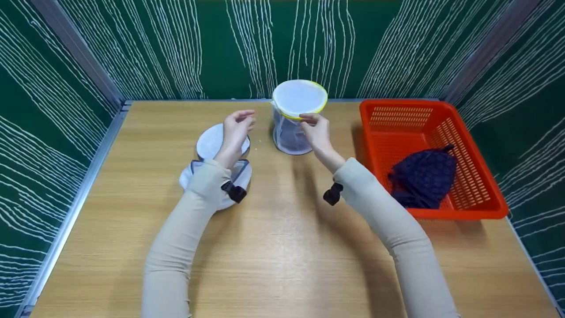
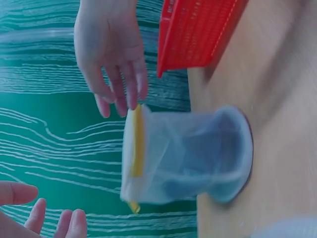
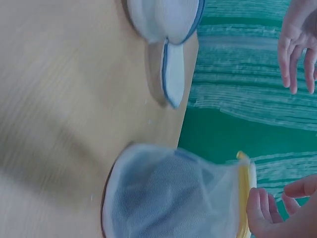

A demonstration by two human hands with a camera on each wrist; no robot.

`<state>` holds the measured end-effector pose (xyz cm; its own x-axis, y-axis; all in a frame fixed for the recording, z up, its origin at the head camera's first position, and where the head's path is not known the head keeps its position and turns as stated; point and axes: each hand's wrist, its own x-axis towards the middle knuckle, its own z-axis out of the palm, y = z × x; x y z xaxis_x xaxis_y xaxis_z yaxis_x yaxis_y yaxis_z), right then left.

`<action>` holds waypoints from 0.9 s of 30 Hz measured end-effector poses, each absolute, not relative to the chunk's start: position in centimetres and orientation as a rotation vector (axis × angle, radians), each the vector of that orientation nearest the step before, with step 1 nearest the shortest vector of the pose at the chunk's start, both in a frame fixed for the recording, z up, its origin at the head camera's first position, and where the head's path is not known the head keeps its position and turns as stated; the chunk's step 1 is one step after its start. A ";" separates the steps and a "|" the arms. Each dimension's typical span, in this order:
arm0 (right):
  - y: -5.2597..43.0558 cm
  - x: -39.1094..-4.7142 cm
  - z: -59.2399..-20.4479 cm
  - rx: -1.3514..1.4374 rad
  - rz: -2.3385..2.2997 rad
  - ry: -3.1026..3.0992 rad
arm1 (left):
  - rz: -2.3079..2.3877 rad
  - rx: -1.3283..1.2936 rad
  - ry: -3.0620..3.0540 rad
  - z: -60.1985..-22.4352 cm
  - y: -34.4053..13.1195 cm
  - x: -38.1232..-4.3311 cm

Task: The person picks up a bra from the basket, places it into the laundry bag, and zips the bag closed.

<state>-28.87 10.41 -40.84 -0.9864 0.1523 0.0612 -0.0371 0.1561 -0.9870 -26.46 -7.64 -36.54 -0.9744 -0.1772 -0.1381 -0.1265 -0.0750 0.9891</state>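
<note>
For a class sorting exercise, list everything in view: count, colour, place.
Tall bag: 1, pale with yellow rim, upright, back
Open bag: 1, white, dark trim, left
Round lid: 1, white, behind open bag
Basket: 1, red, right
Cloth: 1, dark blue, in basket
Table: 1, tan, beneath
Walls: 3, green, white lines, left, back, right
Corner posts: 2, grey, back corners
Edging: several strips, grey, table edges
Left hand: 1, bare, left of tall bag
Right hand: 1, bare, at tall bag's rim
Sleeves: 2, beige, arms
Cameras: 2, black, wrists
</note>
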 end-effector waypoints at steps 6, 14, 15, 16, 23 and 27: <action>8.6 -27.6 -41.8 -0.039 2.001 -2.319 | -2.028 0.246 -2.217 -36.5 -10.2 -24.9; 5.8 -26.0 -43.7 -0.093 2.196 -2.335 | -1.715 0.148 -2.381 -38.4 -13.1 -23.0; 5.4 -25.8 -44.0 -0.098 2.201 -2.341 | -1.673 0.133 -2.395 -38.7 -13.5 -22.7; 5.0 -25.7 -44.4 -0.099 2.205 -2.350 | -1.627 0.120 -2.417 -39.0 -14.0 -22.4; 3.1 -28.4 -52.5 0.088 2.303 -2.325 | -1.404 0.157 -2.544 -40.8 -17.3 -20.8; 1.9 -30.3 -56.9 0.066 2.298 -2.364 | -1.312 0.204 -2.582 -41.9 -18.9 -20.4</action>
